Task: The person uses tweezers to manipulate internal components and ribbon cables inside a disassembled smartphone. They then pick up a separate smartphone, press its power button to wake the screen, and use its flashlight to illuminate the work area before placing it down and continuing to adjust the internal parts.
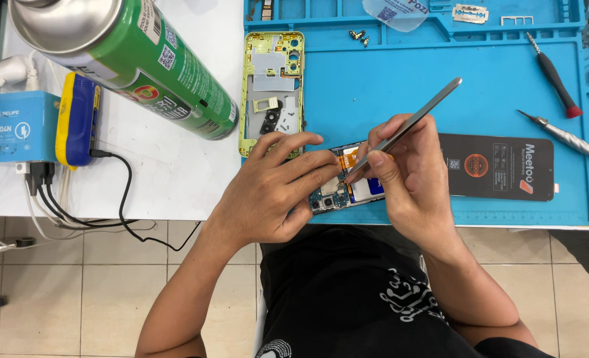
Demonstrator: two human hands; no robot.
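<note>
Fingers of the right hand (410, 176) are pinched together on a slim metal pry tool (407, 126), thumb and forefinger clamped low on the shaft so its tip dips into the opened phone (347, 185). Fingers of the left hand (278, 192) lie spread and pressed over the left part of that phone, pinning it flat; they grip nothing, only bear down.

The phone, back removed, its circuit board and an orange flex cable showing, rests on the blue repair mat (440, 73), close to the mat's near edge. Just beyond the phone, at the mat's left border, lies the yellow-green inner frame (272, 89). To the phone's right, a black battery (496, 166) lies flat. Farther right of the phone are a red-capped screwdriver (556, 76) and a silver screwdriver (563, 138). Off the mat, well left of the phone, a green spray can (142, 56) lies tilted on the white table.

To work well here, I judge the tip should stay shallow and nearly level, levering gently beside the flex cable and not under it, while the left hand holds firm.
</note>
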